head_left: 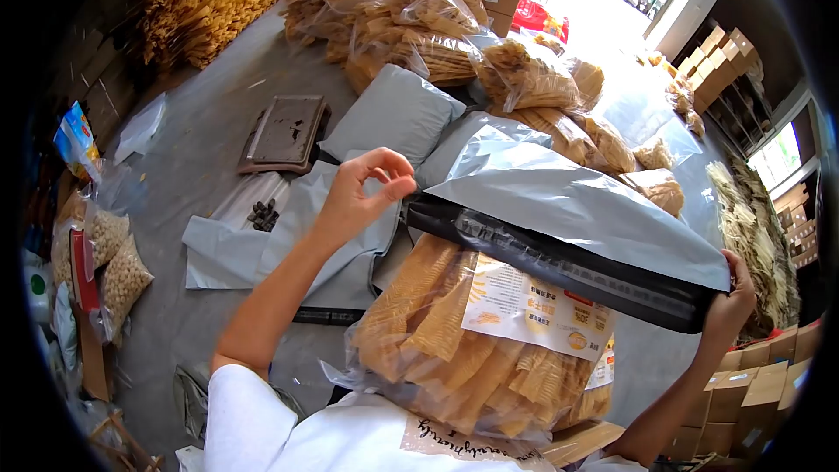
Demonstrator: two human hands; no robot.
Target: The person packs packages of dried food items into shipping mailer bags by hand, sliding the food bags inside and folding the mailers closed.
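L hand [377, 182]: fingers curled, thumb near index, just beside mailer's L end; can't tell if we're pinching film.
R hand [732, 299]: gripping mailer's R corner, prob. to hold its black strip [559, 267] taut.
Grey mailer [559, 188]: across top of clear bag; overlap depth hidden.
Clear bag w/ dried sticks [489, 341]: tabletop [205, 122] near edge, against our shirt [350, 437], prob. for steadiness.
Stick-bag heap [402, 9]: tabletop far edge, likely leaving us elbow room.

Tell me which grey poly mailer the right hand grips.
The grey poly mailer overlapping the clear bag of ribbed yellow-brown sheets: the right hand grips its black-edged corner. The others, like the plump mailer, lie beyond it or to its left.
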